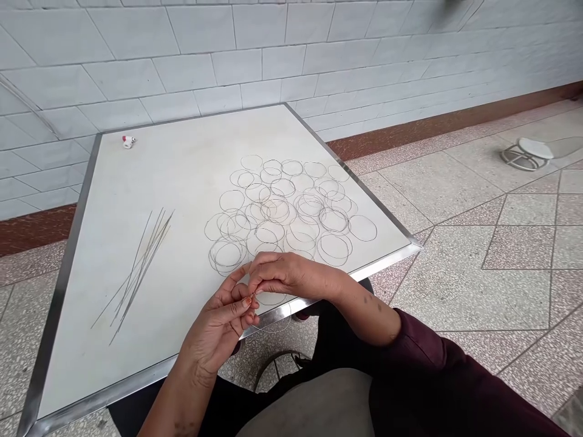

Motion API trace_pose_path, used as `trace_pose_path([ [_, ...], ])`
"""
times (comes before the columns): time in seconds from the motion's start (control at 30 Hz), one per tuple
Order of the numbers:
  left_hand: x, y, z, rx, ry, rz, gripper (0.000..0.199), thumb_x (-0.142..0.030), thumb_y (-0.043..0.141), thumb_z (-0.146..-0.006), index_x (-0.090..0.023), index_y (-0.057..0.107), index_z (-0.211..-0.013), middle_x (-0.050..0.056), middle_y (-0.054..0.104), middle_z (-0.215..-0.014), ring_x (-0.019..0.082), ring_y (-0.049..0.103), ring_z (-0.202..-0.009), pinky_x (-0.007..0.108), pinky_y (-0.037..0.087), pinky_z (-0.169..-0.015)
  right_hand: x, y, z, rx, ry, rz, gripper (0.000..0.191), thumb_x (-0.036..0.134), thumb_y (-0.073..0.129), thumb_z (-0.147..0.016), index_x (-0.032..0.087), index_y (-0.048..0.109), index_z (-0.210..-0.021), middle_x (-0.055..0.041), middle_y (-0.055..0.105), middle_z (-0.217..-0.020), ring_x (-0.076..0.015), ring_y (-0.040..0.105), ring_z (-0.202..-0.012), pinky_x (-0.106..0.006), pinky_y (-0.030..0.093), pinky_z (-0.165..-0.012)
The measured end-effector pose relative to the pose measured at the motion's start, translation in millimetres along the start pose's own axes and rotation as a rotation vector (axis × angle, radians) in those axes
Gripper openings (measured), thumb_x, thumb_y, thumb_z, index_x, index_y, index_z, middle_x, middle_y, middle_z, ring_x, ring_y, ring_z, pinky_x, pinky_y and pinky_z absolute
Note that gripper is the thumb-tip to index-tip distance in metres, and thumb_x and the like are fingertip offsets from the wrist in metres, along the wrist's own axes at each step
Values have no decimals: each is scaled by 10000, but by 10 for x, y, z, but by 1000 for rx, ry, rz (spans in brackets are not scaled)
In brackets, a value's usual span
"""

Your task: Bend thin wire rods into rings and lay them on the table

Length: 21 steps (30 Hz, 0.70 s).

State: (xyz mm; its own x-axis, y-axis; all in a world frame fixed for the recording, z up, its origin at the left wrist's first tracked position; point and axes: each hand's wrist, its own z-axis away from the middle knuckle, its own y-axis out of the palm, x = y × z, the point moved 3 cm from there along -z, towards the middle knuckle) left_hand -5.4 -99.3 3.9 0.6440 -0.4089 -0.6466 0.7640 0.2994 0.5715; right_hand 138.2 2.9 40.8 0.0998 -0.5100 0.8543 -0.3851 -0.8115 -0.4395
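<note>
"At the lower centre of the frame, what are those two hands busy with?"

"A thin wire loop (290,313). It hangs from the fingertips, its lower part showing past the table's near edge."

"How does each hand stand?"

"The left hand (217,328) is turned partly palm up, thumb and forefinger narrowed on the wire, the other fingers curled. The right hand (291,276) comes in from the right, its fingertips pinched together at the same spot, so the two meet there."

"Can you see how the wire ends join?"

"No, the fingers cover too much and the wire is too fine to tell."

"And on the table (150,173)?"

"Just beyond the hands, from the centre toward the right, many wire rings (285,206) lie flat and overlap. Left of centre, a loose bunch of straight wires (143,267) lies slantwise, some crossing. Near the table's upper left corner sits a small white and red object (129,142)."

"Anything further off?"

"A low stool (532,149) on the floor (473,297), upper right; a tiled wall (259,27) across the top."
</note>
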Motion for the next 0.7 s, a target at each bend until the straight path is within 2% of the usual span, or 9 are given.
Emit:
trace_pose_path([
  [0.13,34,15,15,-14,18,40,574,-84,822,-673,-229,672,-1208,-30,618,-753,97,576,-638,218,497,-597,35,5,10,-52,-21,5,132,178,543,-1007,195,674,-1007,-65,641,-1189,-143,614,-1142,-289,508,-988],
  [0.23,63,6,26,0,13,32,559,-114,812,-700,-235,666,-1226,-27,630,-736,102,578,-617,254,525,-650,38,23,23,-41,-10,-7,147,174,534,-1008,203,678,-1022,-56,628,-1202,-141,618,-1137,-279,514,-974],
  [0.4,76,-3,34,42,-23,-5,466,-180,792,-761,-212,682,-1212,11,673,-801,150,643,-727,364,563,-821,8,30,36,17,47,46,173,200,520,-1011,215,691,-1039,-35,644,-1136,-135,634,-1019,-260,525,-890],
  [0.5,53,8,32,29,-14,-52,467,-162,798,-772,-231,676,-1218,-4,660,-824,146,646,-776,389,562,-875,-9,34,38,35,80,111,197,191,501,-1016,222,693,-1050,-23,647,-1109,-127,621,-977,-248,517,-852],
  [0.7,4,15,16,2,-7,-85,587,-117,825,-724,-276,645,-1260,-33,640,-833,113,625,-696,341,582,-782,-12,28,10,9,40,84,194,222,502,-1028,214,696,-1031,-27,641,-1100,-127,626,-1014,-262,521,-890],
])
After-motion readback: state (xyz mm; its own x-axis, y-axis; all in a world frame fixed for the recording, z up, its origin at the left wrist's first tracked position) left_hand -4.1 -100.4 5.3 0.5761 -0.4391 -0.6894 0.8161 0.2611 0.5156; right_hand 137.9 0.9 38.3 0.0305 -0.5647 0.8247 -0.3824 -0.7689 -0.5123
